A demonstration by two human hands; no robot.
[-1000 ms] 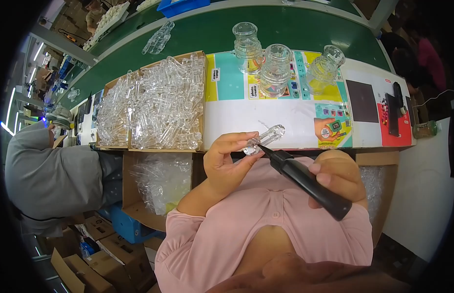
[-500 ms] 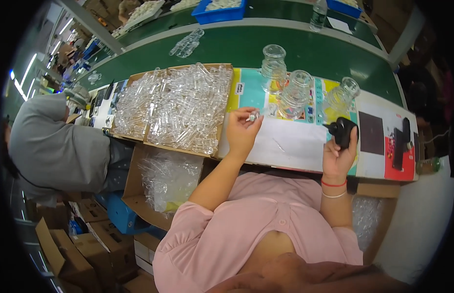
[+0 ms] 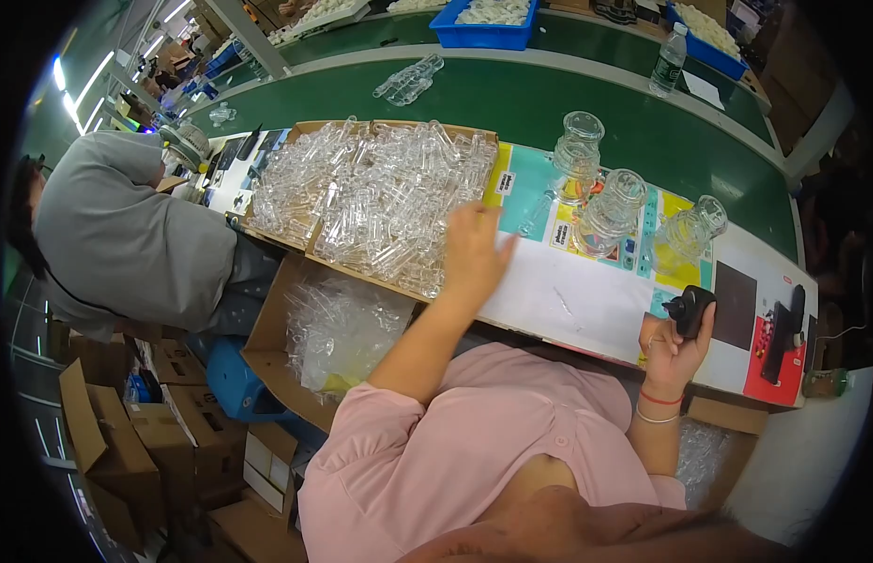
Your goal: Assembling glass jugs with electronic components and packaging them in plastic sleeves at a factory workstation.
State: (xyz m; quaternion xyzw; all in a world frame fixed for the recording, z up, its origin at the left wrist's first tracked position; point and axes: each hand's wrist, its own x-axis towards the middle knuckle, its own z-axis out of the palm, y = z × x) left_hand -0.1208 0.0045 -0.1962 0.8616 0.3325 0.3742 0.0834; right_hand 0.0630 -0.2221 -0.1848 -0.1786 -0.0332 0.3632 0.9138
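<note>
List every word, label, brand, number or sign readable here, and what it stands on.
Wording and brands are not copied out; print stands here:
Upper white label on the yellow-and-teal board: dark print.
Lower white label, same board: dark print.
Clear bottle at the back: label too small to read.
Red panel: marks too small to read.
Black bottle in the right hand: no print visible.

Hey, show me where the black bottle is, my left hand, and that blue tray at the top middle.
Black bottle (image 3: 695, 312): head view, on its body.
Left hand (image 3: 474, 253): head view, on the back of it.
Blue tray (image 3: 483, 38): head view, on its near wall.
</note>
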